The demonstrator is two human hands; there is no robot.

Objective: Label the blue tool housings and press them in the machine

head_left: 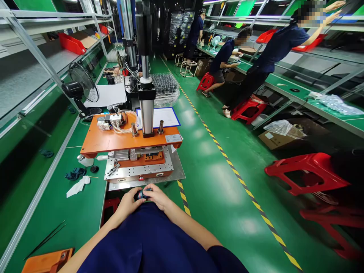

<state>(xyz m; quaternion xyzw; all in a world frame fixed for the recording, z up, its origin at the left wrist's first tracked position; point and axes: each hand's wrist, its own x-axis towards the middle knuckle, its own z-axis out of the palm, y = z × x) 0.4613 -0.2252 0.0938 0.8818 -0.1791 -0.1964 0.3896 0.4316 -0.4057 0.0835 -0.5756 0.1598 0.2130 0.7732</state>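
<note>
Close to my body, a small dark rounded part (140, 195) with a reddish spot sits between my two hands. My left hand (129, 201) has its fingers closed on the part's left side. From the right, my right hand (157, 196) pinches the same part. Its exact kind cannot be made out, as my fingers cover much of it. Just beyond my hands stands an orange press fixture (127, 138) with a metal base plate (167, 171) and an upright cylinder (147, 113).
On the green bench at left are a white bottle (85, 160), dark blue parts (75, 173), a white cloth (78, 186), tweezers (45, 239) and a black fan (82, 87). Red stools (309, 172) and several co-workers (273, 49) are at right, past a striped floor line (222, 149).
</note>
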